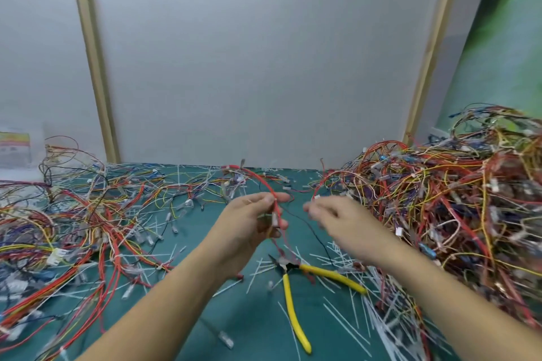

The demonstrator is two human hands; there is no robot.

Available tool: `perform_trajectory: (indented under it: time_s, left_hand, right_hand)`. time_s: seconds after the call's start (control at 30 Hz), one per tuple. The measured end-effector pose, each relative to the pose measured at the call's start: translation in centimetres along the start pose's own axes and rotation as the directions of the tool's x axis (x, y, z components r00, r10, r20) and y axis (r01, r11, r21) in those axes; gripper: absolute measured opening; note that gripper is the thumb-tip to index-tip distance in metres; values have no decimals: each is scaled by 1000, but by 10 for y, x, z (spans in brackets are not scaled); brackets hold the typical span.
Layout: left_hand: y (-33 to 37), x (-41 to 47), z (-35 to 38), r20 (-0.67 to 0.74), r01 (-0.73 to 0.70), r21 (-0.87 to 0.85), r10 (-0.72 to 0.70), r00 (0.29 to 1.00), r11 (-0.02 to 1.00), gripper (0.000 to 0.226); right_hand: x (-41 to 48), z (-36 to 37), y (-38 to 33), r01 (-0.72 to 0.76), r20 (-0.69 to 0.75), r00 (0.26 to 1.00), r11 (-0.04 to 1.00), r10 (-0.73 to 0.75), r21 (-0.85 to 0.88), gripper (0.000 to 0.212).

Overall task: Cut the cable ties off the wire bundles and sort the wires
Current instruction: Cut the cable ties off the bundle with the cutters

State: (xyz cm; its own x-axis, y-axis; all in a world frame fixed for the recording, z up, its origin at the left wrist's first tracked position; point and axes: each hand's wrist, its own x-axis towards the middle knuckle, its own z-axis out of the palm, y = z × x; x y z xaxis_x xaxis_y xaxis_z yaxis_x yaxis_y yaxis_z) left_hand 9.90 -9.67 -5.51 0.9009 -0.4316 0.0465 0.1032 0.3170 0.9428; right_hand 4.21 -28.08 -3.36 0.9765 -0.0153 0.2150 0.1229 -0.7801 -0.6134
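My left hand [249, 223] is raised over the middle of the green mat and pinches a red wire [265, 184] that arcs up and back from its fingertips, with a small clear connector hanging below the grip. My right hand [331, 217] hovers just to the right, blurred, fingers loosely curled near a thin red wire end; whether it holds anything is unclear. Yellow-handled cutters [293, 296] lie on the mat below both hands, jaws pointing up-left. A tall tangled heap of wires [457, 208] fills the right side.
Spread-out red, yellow and black wires [73, 228] cover the left of the green mat [255, 328]. Several cut white cable ties [352, 322] litter the mat around the cutters. A white panel wall [249, 67] stands right behind the table.
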Motion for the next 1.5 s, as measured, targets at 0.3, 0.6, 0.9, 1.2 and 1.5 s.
perform_trajectory:
  time_s: [0.3, 0.6, 0.9, 1.2, 1.5]
  left_hand:
    - [9, -9, 12, -258, -54, 692, 316, 913, 720, 35]
    - [33, -43, 10, -1, 118, 974, 512, 859, -196, 16]
    - [48, -47, 6, -5, 127, 930, 334, 943, -345, 8]
    - [42, -30, -13, -109, -41, 921, 356, 928, 388, 13]
    - [17, -1, -6, -135, -211, 687, 408, 903, 695, 7]
  right_hand:
    - [-70, 36, 0, -50, 153, 975, 824, 164, -564, 102]
    - [-84, 35, -24, -25, 122, 981, 715, 153, -698, 60]
    - [-92, -4, -11, -154, 168, 946, 839, 278, -522, 41]
    - [-81, -26, -1, -371, 266, 928, 692, 259, 619, 46]
    - [-50, -14, 4, -247, 230, 969, 434, 91, 867, 46]
